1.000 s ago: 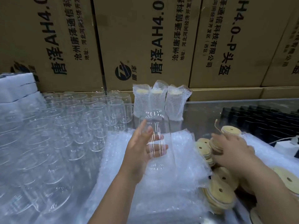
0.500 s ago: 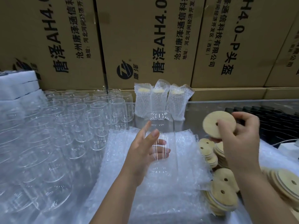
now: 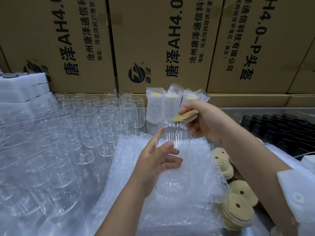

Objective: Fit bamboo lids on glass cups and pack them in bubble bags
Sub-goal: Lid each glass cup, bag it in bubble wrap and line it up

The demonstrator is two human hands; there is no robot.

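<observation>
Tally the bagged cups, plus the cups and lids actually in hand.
Bagged cups, standing at the back: 3
Glass cup, held in the left hand: 1
Bamboo lid, pinched in the right hand: 1
Total: 5

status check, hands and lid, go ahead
Left hand holds glass cup mouth up over bubble bags. Right hand pinches bamboo lid, tilted at the rim, not yet seated. Nothing between lid and rim.
</observation>
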